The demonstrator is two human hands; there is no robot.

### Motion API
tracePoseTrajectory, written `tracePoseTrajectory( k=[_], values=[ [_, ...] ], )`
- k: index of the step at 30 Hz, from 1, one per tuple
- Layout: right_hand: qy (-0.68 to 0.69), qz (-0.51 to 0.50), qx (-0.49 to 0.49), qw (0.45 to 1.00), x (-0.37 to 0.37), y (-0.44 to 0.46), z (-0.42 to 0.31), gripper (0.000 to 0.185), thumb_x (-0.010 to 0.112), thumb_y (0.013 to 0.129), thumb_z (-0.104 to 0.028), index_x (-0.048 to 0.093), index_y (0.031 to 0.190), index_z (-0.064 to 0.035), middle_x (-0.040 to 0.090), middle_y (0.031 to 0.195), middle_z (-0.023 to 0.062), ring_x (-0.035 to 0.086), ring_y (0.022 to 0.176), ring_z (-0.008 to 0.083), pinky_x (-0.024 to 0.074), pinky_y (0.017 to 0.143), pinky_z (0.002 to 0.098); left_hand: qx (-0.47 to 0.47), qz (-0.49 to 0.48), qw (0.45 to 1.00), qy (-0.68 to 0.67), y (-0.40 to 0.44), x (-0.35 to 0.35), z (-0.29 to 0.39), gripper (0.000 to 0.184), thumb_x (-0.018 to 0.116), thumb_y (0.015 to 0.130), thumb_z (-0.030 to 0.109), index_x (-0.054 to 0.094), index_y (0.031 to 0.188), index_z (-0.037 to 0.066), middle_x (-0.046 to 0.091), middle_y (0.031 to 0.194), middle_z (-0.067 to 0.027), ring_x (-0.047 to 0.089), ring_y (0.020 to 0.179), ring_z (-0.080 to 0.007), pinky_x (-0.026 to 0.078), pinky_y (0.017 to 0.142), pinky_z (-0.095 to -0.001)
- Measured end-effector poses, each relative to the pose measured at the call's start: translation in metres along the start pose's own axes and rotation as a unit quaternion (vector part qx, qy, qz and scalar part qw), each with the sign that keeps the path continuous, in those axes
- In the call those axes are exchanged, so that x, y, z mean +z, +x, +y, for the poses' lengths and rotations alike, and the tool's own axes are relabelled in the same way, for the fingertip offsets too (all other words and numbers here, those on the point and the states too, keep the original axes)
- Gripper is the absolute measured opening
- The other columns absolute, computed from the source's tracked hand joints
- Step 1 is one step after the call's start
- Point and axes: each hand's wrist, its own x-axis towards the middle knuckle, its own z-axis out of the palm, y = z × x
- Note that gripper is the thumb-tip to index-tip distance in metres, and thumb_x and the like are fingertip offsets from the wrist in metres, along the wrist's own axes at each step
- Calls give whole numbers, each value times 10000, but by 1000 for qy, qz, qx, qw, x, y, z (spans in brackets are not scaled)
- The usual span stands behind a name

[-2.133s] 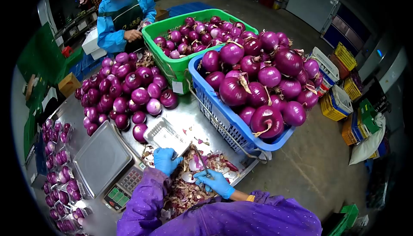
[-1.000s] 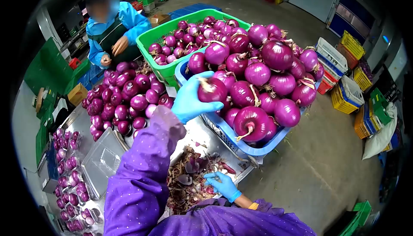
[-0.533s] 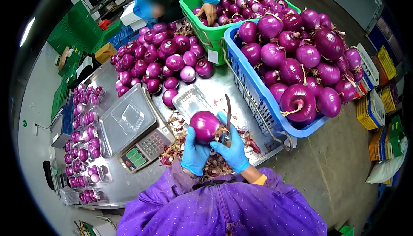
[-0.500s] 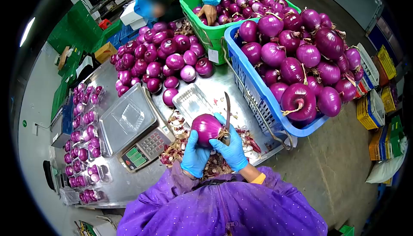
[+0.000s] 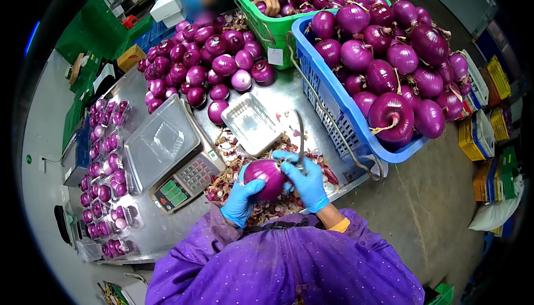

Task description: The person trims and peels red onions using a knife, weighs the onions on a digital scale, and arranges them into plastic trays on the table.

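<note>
My left hand (image 5: pixel 240 200), in a blue glove, is wrapped round a large red onion (image 5: pixel 265 178) at the front of the metal table. On the onion's right side, my right hand (image 5: pixel 306 181) grips a knife (image 5: pixel 301 132) whose curved blade points up and away from me. The right fingers are close to the onion's root end; whether they touch it is hard to tell. Beneath both hands lies a heap of onion skins and trimmings (image 5: pixel 267 213). Just beyond the onion stands an empty clear plastic tray (image 5: pixel 251 122).
A blue basket (image 5: pixel 334 118) piled with onions stands at the right, a green basket (image 5: pixel 283 35) behind it. Loose onions (image 5: pixel 194 74) cover the table's back. A scale (image 5: pixel 161 144) and packed trays (image 5: pixel 114 182) are at the left. A co-worker's hand (image 5: pixel 268 2) reaches into the green basket.
My left hand took an onion from the blue basket and brought it to my right hand. Since half a second ago, both hands have shifted slightly and the onion has turned and dropped a little.
</note>
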Motion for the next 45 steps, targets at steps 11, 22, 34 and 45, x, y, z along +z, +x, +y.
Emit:
tracePoseTrajectory(
  k=[11,22,34,45],
  values=[
    [-408,62,-175,894,-15,-23,26,224,637,816,-114,596,1028,-54,633,830,162,648,738,309,502,647,359,149,25,978,145,13,-3,-20,923,877,593,150,324,1325,48,487,1215,-115,550,1083,-229,500,927,-352],
    [-404,83,-150,898,-20,-23,43,177,588,833,-157,572,983,-65,634,818,176,631,711,362,496,617,416,222,1,958,180,7,11,-25,962,886,567,139,303,1330,84,457,1261,-126,529,1132,-239,502,943,-387],
    [-211,48,-76,973,-45,-29,37,340,653,861,-116,579,1180,-25,631,1085,88,587,916,124,476,825,280,71,14,992,-100,7,2,-27,814,777,680,289,368,1340,45,515,1244,-160,564,1110,-318,531,894,-433],
    [177,-97,105,974,-19,-10,9,656,712,806,-402,474,1313,-62,623,979,42,574,607,117,498,512,267,121,-129,912,369,-21,-8,17,1127,832,678,204,69,1504,125,335,1436,-150,495,1213,-298,435,978,-359]
  ],
)
